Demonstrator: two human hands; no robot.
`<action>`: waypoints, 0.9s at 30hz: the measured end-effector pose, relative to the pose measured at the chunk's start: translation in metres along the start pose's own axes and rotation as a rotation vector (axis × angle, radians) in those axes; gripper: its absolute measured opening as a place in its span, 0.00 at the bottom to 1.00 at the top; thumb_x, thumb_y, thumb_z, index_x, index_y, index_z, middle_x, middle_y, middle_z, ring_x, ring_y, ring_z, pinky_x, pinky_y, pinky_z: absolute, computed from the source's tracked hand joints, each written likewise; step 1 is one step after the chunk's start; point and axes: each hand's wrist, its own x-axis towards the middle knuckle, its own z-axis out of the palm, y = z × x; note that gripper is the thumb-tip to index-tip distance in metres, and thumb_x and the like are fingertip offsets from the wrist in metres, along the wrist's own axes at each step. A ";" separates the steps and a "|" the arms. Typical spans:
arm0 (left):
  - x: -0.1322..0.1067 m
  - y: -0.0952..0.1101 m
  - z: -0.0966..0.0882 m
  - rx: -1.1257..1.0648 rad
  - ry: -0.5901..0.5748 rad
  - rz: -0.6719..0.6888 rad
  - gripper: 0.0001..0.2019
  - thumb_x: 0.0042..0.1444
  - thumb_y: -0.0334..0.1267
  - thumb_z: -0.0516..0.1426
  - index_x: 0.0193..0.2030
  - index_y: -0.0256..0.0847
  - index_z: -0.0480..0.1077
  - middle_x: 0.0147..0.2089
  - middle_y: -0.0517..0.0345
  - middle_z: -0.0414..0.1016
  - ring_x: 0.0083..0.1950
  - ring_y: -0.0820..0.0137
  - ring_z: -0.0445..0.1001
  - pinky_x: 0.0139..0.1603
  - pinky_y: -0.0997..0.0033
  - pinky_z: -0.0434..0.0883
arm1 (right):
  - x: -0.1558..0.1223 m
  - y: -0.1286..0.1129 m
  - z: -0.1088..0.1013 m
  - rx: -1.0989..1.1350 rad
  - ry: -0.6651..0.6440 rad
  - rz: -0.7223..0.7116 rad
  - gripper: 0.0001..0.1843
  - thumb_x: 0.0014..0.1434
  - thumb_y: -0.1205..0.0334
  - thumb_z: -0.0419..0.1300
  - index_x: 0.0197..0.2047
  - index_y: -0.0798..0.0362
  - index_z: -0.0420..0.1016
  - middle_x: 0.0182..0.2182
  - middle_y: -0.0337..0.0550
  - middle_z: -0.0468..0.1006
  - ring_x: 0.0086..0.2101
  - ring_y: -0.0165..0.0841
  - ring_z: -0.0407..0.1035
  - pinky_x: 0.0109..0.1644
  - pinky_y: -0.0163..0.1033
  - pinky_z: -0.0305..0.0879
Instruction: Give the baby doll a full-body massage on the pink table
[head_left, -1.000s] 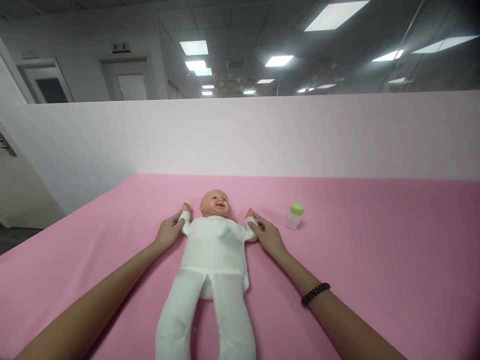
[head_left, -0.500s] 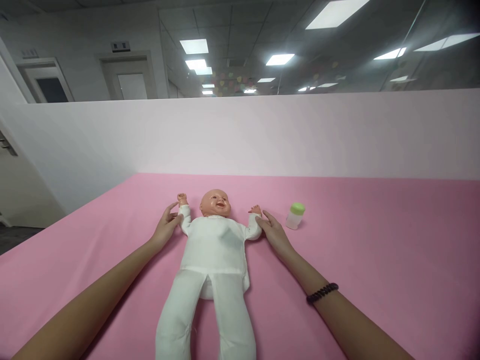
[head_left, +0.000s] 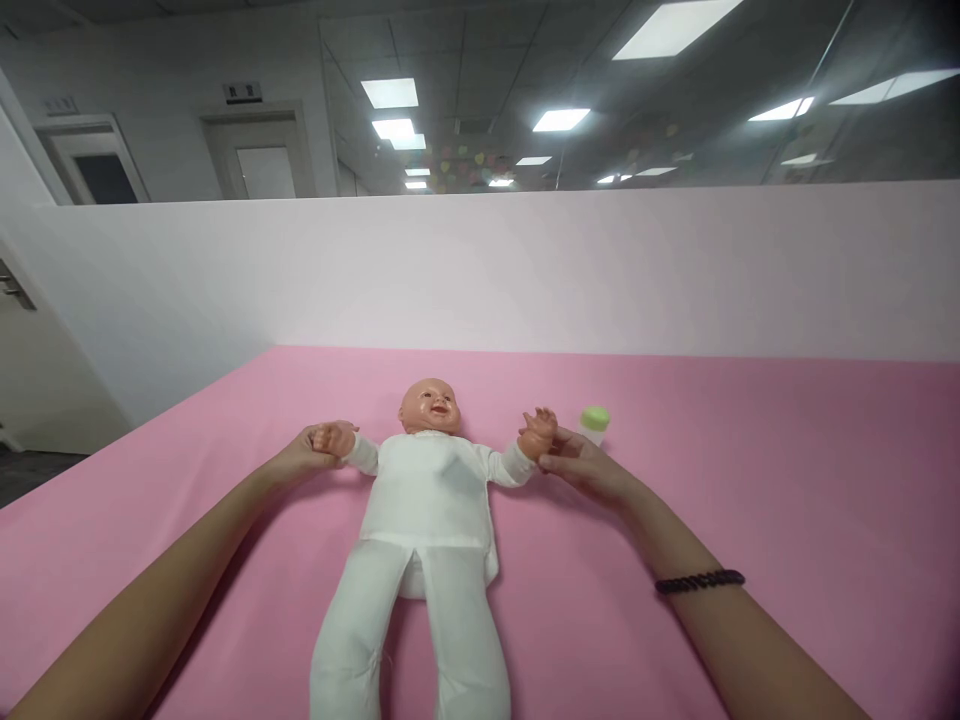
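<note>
A baby doll (head_left: pixel 429 490) in a white top and white trousers lies on its back on the pink surface, its head at the far end. My left hand (head_left: pixel 294 458) grips the doll's hand on the left, and that arm is stretched out sideways. On the other side, my right hand (head_left: pixel 589 465) holds the doll's other hand by the wrist, between thumb and fingers. The doll's fingers there point up. Both doll arms are spread away from its body. A black coiled band (head_left: pixel 700 582) circles my right forearm.
Just behind my right hand stands a small bottle with a green cap (head_left: pixel 595 418), its lower part hidden. A pink cover (head_left: pixel 750 470) spreads under the doll. A white low wall (head_left: pixel 525 270) runs along the back, with glass above it and doors at left.
Both my hands have moved outward, from the doll's sleeves to its hands. The doll's arms, bent upward before, are now stretched out to the sides. My right hand now partly covers the bottle.
</note>
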 end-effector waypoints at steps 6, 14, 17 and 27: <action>-0.004 0.006 0.004 0.156 -0.373 0.080 0.19 0.33 0.32 0.72 0.35 0.45 0.77 0.51 0.51 0.69 0.54 0.56 0.72 0.53 0.60 0.72 | -0.014 -0.021 0.007 -0.352 -0.349 0.051 0.21 0.41 0.67 0.70 0.42 0.49 0.78 0.50 0.44 0.70 0.48 0.39 0.68 0.48 0.39 0.69; -0.011 0.020 0.023 0.465 -0.596 0.090 0.13 0.42 0.26 0.62 0.36 0.45 0.75 0.50 0.55 0.66 0.58 0.60 0.65 0.62 0.64 0.63 | -0.017 -0.025 0.038 -0.724 -0.529 0.080 0.21 0.43 0.72 0.65 0.43 0.48 0.78 0.44 0.40 0.64 0.40 0.31 0.61 0.43 0.34 0.62; -0.011 0.017 0.025 0.440 -0.601 0.102 0.14 0.41 0.25 0.61 0.36 0.45 0.74 0.50 0.56 0.65 0.57 0.62 0.65 0.59 0.65 0.65 | -0.017 -0.023 0.040 -0.728 -0.540 0.085 0.22 0.44 0.72 0.64 0.44 0.47 0.78 0.45 0.40 0.63 0.41 0.31 0.61 0.44 0.34 0.62; -0.003 -0.013 0.010 0.034 -0.311 0.062 0.25 0.40 0.37 0.72 0.47 0.43 0.71 0.52 0.51 0.69 0.51 0.62 0.71 0.47 0.68 0.70 | -0.010 -0.017 0.027 -0.428 -0.389 0.028 0.23 0.47 0.59 0.71 0.48 0.49 0.76 0.47 0.43 0.71 0.42 0.35 0.66 0.48 0.41 0.66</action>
